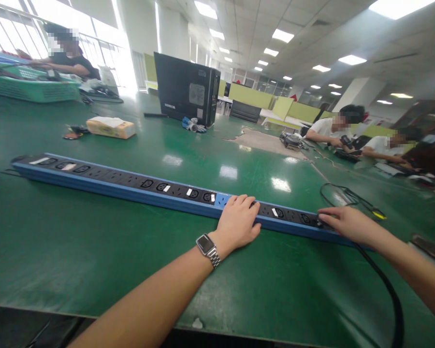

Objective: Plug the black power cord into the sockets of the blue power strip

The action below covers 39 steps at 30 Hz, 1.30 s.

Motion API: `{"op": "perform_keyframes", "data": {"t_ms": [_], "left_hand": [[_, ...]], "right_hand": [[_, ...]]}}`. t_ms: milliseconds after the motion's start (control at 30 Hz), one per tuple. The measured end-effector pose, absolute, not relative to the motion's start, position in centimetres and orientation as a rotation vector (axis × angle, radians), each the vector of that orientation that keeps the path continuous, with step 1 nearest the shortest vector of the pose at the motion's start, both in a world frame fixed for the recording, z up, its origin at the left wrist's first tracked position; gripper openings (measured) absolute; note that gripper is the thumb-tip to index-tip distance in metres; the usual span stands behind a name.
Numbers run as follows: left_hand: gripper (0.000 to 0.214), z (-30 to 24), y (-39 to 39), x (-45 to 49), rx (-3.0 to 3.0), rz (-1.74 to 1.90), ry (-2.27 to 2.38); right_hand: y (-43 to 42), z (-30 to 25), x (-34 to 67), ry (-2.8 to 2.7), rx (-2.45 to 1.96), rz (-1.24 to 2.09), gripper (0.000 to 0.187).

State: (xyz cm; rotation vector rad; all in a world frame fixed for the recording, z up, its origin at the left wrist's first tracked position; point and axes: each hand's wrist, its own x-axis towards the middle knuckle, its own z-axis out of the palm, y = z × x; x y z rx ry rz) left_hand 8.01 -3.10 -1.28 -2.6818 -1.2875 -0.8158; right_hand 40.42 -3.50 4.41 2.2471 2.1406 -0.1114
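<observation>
A long blue power strip [130, 194] with a black socket face lies slantwise across the green table. Its face carries several sockets and white stickers, plus one blue socket [222, 200]. My left hand [239, 220], with a watch [206, 245] on the wrist, grips the strip right of its middle, fingers over the top and thumb at the near side. Near the right end, my right hand [348, 223] pinches a small black plug [319, 221] against the socket face. A thick black cable [387, 282] runs from under that hand toward the near edge. The palm partly hides the strip's end.
Behind the strip are a tissue pack [110, 127], a black computer case [184, 87], and blue-grey gloves [194, 124]. A green basket [32, 89] stands far left. A thin black cable [351, 194] lies beyond my right hand. Other people sit at the far left and right.
</observation>
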Motion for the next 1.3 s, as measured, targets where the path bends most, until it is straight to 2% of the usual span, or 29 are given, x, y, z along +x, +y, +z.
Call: {"op": "perform_keyframes", "data": {"t_ms": [100,200,300,433,500,600,700,933,1033,1133,1300], "left_hand": [[0.045,-1.3,-3.1,8.0,-2.685,-0.814,-1.281],[0.045,-1.4,-3.1,8.0,-2.678,-0.824,-1.275],[0.044,-1.5,-3.2,8.2,-2.652,-0.853,-1.31],[0.048,-1.6,-3.0,8.3,-2.646,-0.899,-1.325],[0.053,-1.6,-3.0,8.4,-2.641,-0.914,-1.327],[0.055,-1.6,-3.0,8.5,-2.62,-0.922,-1.36],[0.052,-1.6,-3.1,8.5,-2.615,-0.922,-1.362],[0.048,-1.5,-3.2,8.6,-2.635,-0.966,-1.351],[0.042,-1.4,-3.3,8.6,-2.644,-1.084,-1.367],[0.023,-1.1,-3.3,8.4,-2.632,-1.331,-1.372],[0.013,-0.4,-3.3,7.6,-2.506,-1.745,-1.496]], "right_hand": [[-4.9,2.5,39.7,2.143,2.317,0.255,0.052],[-5.9,1.5,39.4,2.147,2.398,0.304,0.056],[-5.6,3.6,39.3,2.189,2.382,0.161,0.051],[-4.9,9.5,37.2,2.169,2.587,0.086,0.052],[-4.7,11.1,34.7,2.244,2.632,-0.097,0.052],[-4.1,10.6,30.1,2.342,2.4,-0.609,0.05],[-2.8,8.2,26.3,2.358,2.236,-0.757,0.042],[-0.6,5.9,24.6,2.313,2.264,-0.542,0.034],[-1.1,5.6,23.7,2.287,2.285,-0.179,0.031],[-1.5,5.1,22.7,2.213,2.3,0.123,0.03],[-1.6,4.3,22.9,2.293,2.322,-0.053,0.029]]}}
